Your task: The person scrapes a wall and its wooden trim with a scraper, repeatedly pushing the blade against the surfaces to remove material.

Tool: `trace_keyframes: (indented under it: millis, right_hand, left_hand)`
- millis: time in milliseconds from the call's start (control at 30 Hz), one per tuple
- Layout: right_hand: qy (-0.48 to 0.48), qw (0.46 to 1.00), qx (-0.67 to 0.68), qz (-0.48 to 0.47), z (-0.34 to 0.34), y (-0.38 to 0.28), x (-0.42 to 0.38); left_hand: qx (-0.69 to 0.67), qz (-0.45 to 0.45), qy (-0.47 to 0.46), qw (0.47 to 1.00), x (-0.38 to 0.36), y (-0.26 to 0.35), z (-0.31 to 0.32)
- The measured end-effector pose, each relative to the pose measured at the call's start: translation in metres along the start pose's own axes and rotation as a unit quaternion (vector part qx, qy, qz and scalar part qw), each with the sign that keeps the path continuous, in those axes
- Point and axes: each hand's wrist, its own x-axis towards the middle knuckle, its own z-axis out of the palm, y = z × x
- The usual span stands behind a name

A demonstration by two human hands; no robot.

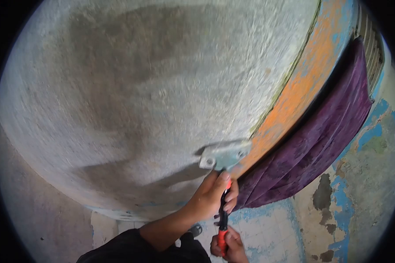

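Note:
A long-handled scraper with a wide grey metal head (225, 155) rests against or very near the rough grey wall, beside its orange painted band. My left hand (213, 193) is wrapped round the upper part of the red and black handle, just below the head, with the thumb lying along it. Lower down, near the bottom edge of the view, my right hand (230, 247) holds the red end of the same handle (223, 239). Shadows of the tool and arm fall on the wall to the left.
The large grey wall surface (162, 96) fills the upper left. A purple cloth (303, 136) hangs to the right of the orange band (289, 101). Peeling blue and beige wall (342, 201) shows at the right. Below are pale floor tiles (263, 228) and a dark sandal (196, 229).

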Motion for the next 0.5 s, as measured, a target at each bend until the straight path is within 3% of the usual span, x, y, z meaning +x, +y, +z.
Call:
trace_keyframes:
  millis: [233, 300, 400, 500]
  right_hand:
    - [-0.008, 0.999, 0.044, 0.027, 0.004, 0.008, 0.001]
    - [0.056, 0.997, 0.051, 0.024, 0.017, 0.009, 0.002]
    - [-0.021, 0.998, 0.058, 0.0, 0.0, 0.018, 0.008]
    - [-0.032, 0.998, 0.047, -0.024, -0.004, 0.022, 0.011]
  left_hand:
    - [0.026, -0.008, 0.018, 0.999, -0.004, -0.001, -0.002]
    - [0.025, -0.022, 0.027, 0.999, -0.01, -0.008, -0.009]
    - [0.034, -0.022, 0.003, 0.999, -0.005, -0.008, -0.014]
    - [0.025, -0.012, 0.012, 1.0, -0.006, -0.008, -0.009]
